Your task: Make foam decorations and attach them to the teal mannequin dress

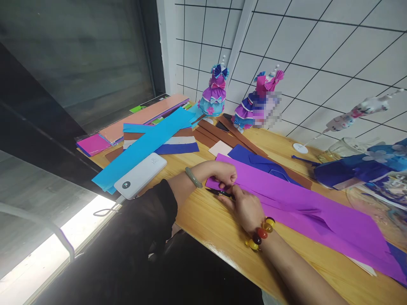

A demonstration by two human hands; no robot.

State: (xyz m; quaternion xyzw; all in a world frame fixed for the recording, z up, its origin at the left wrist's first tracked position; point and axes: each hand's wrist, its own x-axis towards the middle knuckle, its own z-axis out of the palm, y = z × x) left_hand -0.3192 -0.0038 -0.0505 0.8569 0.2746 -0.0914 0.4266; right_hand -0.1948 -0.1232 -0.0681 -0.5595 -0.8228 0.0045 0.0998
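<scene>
A long sheet of purple paper [286,190] stretches across the wooden table, with a lengthwise split and raised folds along its middle. My left hand [224,173], a green bangle on its wrist, is closed on the sheet near its left end. Right beside it, my right hand [249,209], wearing a beaded bracelet, grips a pair of dark scissors [221,192]. The blades point left along the sheet's near edge; the handles are mostly hidden by the fingers. Dark blue paper pieces [254,159] lie just behind the purple sheet.
Bright blue strips [149,144] and a white power bank [140,176] with a cable lie at left. Stacked paper packs [143,116] sit behind. Two paper-dress figures [213,95] stand by the tiled wall. At right are a bare figure on a stand [359,112] and a glass jar [346,148].
</scene>
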